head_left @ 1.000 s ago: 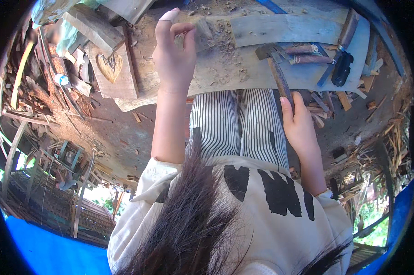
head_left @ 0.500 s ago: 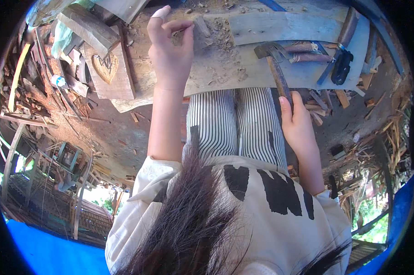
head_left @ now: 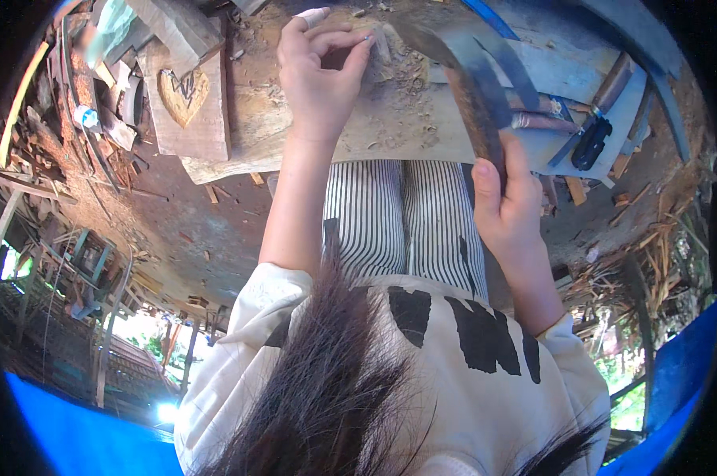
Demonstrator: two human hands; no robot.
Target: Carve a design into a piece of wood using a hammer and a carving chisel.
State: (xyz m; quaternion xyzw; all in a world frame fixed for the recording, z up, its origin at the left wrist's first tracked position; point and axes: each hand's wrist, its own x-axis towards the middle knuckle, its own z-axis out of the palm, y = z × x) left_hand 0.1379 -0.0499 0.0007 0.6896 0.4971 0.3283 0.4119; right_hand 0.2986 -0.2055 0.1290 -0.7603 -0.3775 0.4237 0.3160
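Note:
My right hand (head_left: 513, 198) grips a hammer (head_left: 479, 115) by its wooden handle. The blurred hammer head is raised over the workbench (head_left: 287, 147), to the right of my left hand. My left hand (head_left: 323, 75) is over the bench with thumb and fingers brought together in a pinch. Whatever lies between those fingertips is too small to make out. A pale wrap covers one fingertip. Beside the pinch is a small piece of wood (head_left: 382, 44) among wood shavings (head_left: 410, 75).
A board with a carved heart (head_left: 185, 97) lies left, a wooden block (head_left: 180, 32) overlapping its top. At right are wooden-handled tools (head_left: 545, 121), a black-handled tool (head_left: 592, 143) and a pale plank (head_left: 565, 59). Wood scraps (head_left: 652, 242) litter the ground.
The hammer has come up off the right side of the bench, its head swinging up and left. My left hand has shifted slightly right in view, still pinched.

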